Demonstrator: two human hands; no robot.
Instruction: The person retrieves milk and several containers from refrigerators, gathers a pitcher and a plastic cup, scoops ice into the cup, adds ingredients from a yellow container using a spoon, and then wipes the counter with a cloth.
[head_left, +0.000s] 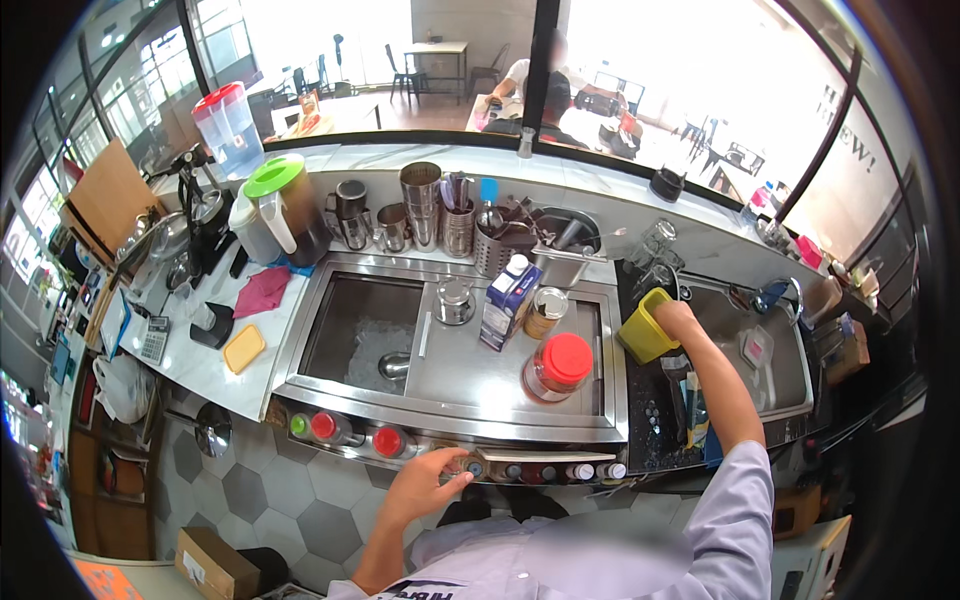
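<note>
My right hand (675, 321) reaches into a yellow-green plastic container (643, 337) that tilts beside the sink; the fingers are hidden inside it, and whether they hold anything does not show. My left hand (442, 474), fingers apart and curved, is at a small bottle (473, 466) in the front rack of the steel counter; no grip on it shows. On the steel counter (450, 360) stand a jar with a red lid (562, 367), an opened-top can (546, 311), a blue and white carton (510, 300) and a small steel pot with a lid (454, 300).
Left is an ice well (360, 322) with a metal scoop (394, 365). Behind stand a pitcher with a green lid (289, 199), steel cups (422, 202) and a utensil holder (501, 251). A sink (784, 375) lies right. People sit beyond the window.
</note>
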